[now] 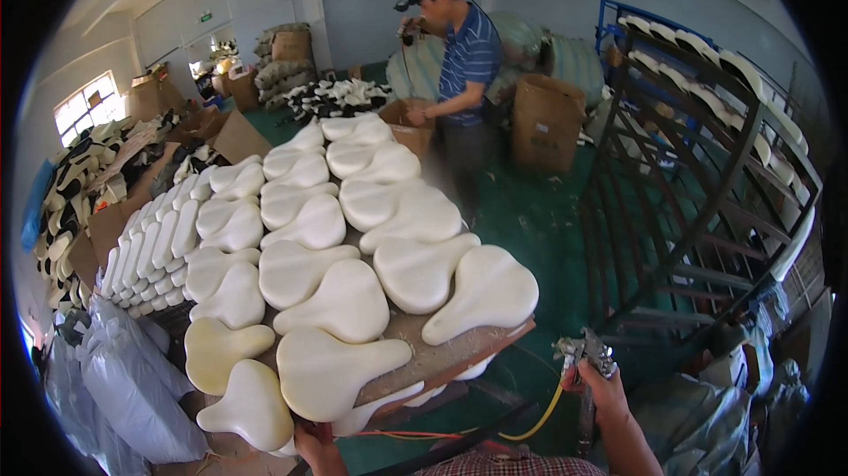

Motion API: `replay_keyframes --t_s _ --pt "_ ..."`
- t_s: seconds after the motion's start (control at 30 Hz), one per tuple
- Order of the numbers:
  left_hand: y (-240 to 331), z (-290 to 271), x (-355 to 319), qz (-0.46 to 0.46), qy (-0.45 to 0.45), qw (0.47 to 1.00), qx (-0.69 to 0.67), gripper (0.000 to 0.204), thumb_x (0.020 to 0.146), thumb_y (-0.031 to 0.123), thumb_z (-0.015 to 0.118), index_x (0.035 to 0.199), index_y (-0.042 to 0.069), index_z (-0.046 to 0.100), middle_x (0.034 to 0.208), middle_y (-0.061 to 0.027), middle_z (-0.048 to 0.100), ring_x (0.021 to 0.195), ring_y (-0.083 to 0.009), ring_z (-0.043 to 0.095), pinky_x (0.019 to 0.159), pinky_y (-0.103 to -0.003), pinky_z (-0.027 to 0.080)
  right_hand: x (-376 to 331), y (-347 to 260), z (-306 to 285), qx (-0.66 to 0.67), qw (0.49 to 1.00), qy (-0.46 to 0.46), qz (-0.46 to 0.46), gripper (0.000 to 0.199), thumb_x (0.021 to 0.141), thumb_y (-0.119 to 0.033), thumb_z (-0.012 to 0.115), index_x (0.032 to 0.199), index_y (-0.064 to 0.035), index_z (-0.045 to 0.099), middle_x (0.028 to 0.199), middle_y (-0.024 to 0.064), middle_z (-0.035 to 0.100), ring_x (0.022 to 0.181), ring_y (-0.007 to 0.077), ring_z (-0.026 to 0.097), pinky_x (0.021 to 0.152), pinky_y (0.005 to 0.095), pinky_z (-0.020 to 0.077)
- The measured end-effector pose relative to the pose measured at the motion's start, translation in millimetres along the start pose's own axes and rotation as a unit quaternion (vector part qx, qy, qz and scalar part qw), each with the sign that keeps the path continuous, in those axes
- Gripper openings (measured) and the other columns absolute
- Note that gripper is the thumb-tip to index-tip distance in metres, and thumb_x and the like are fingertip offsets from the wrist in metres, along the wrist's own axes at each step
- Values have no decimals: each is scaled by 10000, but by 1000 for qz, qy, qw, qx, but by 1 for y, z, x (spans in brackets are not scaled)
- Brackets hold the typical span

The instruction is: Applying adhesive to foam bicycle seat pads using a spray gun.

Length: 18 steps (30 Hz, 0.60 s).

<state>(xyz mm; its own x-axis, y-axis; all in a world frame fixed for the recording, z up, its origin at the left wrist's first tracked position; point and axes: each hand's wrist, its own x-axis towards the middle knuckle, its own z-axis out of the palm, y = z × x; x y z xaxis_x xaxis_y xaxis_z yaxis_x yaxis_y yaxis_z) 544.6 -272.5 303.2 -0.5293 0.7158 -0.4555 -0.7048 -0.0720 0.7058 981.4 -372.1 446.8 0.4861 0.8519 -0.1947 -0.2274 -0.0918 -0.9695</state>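
Observation:
Several cream foam saddle pads [344, 299] lie side by side on a long board [442, 357]. My right hand [601, 388] is closed around a metal spray gun [585, 354] fed by a yellow hose [539, 419], held off the board's near right corner. Under the near end of the board, my left hand [314, 441] touches its edge beside the closest pad [327, 374]; its fingers are mostly hidden.
Across the board a person in a striped shirt [468, 61] holds another spray gun. A dark metal rack [707, 185] with pads stands at right. Stacked pads [155, 246], plastic bags [124, 379] and cardboard boxes [548, 118] lie around on the green floor.

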Motion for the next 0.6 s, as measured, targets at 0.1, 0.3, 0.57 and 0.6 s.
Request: replay_keyframes --t_s 0.1,0.3,0.57,0.6 --pt "-17 3 11 -18 -17 1000 18 262 916 243 472 1096 83 573 993 -41 619 895 -166 603 730 -321 524 4 -3 -8 3 999 31 -6 158 882 -178 552 893 -26 592 779 60 613 693 171 613 656 318 522" --pt "-31 30 7 -76 -135 984 84 275 921 231 474 1115 62 572 1029 -66 619 908 -195 609 744 -338 529 36 5 -56 13 1000 15 19 244 851 -190 629 1021 -37 542 840 60 602 711 160 619 662 286 520" --pt "-30 34 4 -71 -192 977 53 276 924 222 471 1123 59 568 1051 -75 616 930 -208 606 761 -350 530 27 2 -78 18 999 18 39 323 834 -233 658 1065 -59 513 800 35 584 678 122 601 640 267 506" --pt "-29 33 3 -64 -192 978 48 276 924 221 471 1124 58 568 1054 -76 615 933 -210 605 763 -351 530 30 3 -79 22 999 15 43 323 834 -233 658 1065 -59 513 800 35 584 678 122 601 640 267 506"
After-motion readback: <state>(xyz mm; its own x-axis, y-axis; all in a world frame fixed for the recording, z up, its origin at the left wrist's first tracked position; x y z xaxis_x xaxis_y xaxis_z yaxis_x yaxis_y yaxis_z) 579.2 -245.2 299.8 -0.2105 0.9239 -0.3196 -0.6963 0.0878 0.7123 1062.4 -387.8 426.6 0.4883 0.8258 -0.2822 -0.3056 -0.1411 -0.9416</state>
